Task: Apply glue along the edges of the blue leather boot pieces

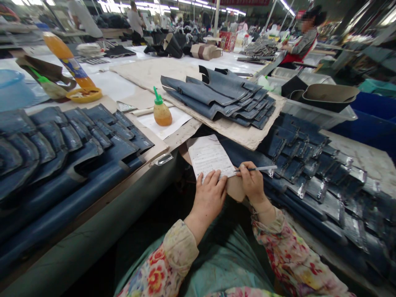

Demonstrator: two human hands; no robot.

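My left hand [210,194] lies flat on the lower part of a white sheet of paper [210,153], its fingers stretched out. Handwritten lines cover the sheet. In my right hand [252,181] is a slim pen [262,168], pinched between thumb and fingers, its tip at the paper's right edge. Beneath the sheet and between both hands shows a piece of tan board [236,188]. Just beyond the paper, a stack of dark blue leather-like panels [216,93] rests on a beige board [247,135].
Overlapping blue pieces [62,140] cover the left bench; more pieces [321,165] lie at right. A green-capped glue bottle [162,112] stands ahead. An orange bottle [69,60] leans by a yellow dish [84,95]. White bins [321,113] stand at right; a person [301,41] sits beyond.
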